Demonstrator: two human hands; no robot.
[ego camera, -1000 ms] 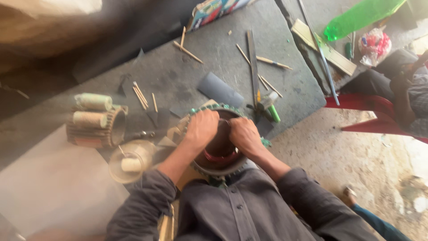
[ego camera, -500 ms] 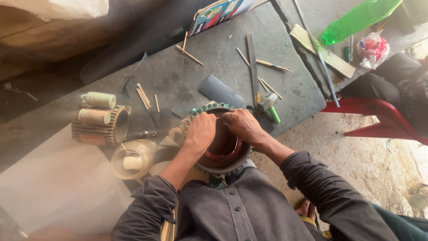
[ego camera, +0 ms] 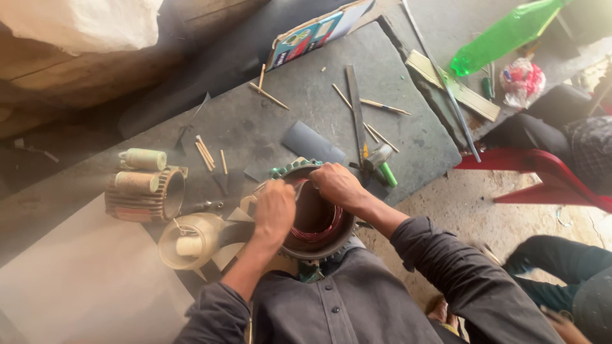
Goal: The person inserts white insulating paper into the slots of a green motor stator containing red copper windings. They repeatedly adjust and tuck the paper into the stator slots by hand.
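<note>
A round motor stator (ego camera: 319, 223) with a green finned housing and reddish copper windings sits at the near edge of the grey work slab (ego camera: 331, 95), right in front of me. My left hand (ego camera: 274, 209) grips its left rim, fingers curled over the edge. My right hand (ego camera: 336, 183) is closed over the top rim, fingers pressing into the windings. Both sleeves are dark grey.
Left of the stator lie a ribbed motor housing (ego camera: 145, 194) with two pale rolls on it and a cream tape roll (ego camera: 190, 241). Thin wooden sticks (ego camera: 205, 153), a dark strip (ego camera: 354, 111), a small green-handled hammer (ego camera: 380, 162), a green bottle (ego camera: 503, 35) and a red chair (ego camera: 548, 175) surround the slab. Another person's legs (ego camera: 561, 274) are at right.
The view has steadied and shifted slightly. My right hand slid from the stator's centre toward its upper rim; my left hand stays on the left rim.
</note>
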